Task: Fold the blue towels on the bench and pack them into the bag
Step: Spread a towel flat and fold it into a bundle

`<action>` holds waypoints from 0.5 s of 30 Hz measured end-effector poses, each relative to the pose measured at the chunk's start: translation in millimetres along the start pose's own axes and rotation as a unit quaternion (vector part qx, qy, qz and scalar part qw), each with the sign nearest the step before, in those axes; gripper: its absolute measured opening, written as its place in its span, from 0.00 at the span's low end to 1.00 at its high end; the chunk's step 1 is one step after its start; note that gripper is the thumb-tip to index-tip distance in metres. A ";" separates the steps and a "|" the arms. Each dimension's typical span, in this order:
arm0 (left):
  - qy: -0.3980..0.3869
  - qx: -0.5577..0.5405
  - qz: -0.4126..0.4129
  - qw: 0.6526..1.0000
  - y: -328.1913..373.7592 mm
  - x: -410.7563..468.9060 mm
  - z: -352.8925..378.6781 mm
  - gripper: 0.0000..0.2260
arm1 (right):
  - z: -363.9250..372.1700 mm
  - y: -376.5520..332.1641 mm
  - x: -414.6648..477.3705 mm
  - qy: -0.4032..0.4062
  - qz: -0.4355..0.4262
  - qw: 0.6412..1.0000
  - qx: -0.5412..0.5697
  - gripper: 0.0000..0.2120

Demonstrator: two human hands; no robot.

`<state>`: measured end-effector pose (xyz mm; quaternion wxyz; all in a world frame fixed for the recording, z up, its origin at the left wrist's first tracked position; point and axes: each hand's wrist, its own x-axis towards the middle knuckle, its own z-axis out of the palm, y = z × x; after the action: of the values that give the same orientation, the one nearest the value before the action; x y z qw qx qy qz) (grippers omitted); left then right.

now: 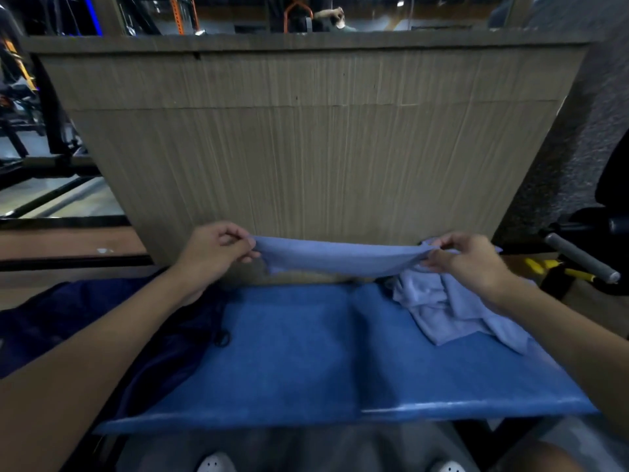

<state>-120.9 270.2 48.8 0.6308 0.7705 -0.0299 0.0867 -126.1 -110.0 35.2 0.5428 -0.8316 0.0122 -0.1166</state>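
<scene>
Nearest, the blue tabletop (306, 352) carries a dark navy bag (85, 318) lying on its left part and a crumpled pile of pale blue towels (442, 311) on its right. At the far edge, the left hand (214, 253) and right hand (466, 260) each pinch an end of one blue towel (333, 258), stretched between them above the tabletop. Beyond stands a wood-grain panel (306, 148).
</scene>
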 end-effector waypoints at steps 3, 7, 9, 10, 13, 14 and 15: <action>-0.025 0.030 -0.068 0.997 -54.5 -23.4 7.6 0.03 | 18.4 46.9 -23.3 -0.052 0.050 0.996 -0.047 0.07; -0.069 0.099 -0.166 0.979 -129.7 -57.9 16.7 0.10 | 41.8 105.8 -58.3 -0.122 0.115 0.982 -0.091 0.05; -0.106 0.144 -0.210 0.961 -152.4 -67.7 17.0 0.11 | 45.4 125.2 -65.8 -0.156 0.124 0.971 -0.133 0.07; -0.120 0.165 -0.220 0.954 -159.2 -69.7 16.2 0.11 | 45.5 132.3 -66.3 -0.165 0.128 0.967 -0.149 0.09; -0.120 0.211 -0.209 0.947 -167.4 -64.7 17.0 0.12 | 45.5 145.7 -61.5 -0.162 0.116 0.963 -0.180 0.11; -0.115 0.224 -0.192 0.948 -169.5 -60.7 19.1 0.12 | 47.2 146.5 -59.3 -0.160 0.109 0.963 -0.187 0.12; -0.114 0.240 -0.166 0.950 -172.2 -55.7 21.1 0.12 | 49.8 147.3 -56.7 -0.162 0.098 0.963 -0.189 0.12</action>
<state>-146.8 281.0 -131.2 0.4249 0.8981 0.0485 -0.1028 -155.3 -117.3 -127.5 0.3790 -0.9217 0.0270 0.0780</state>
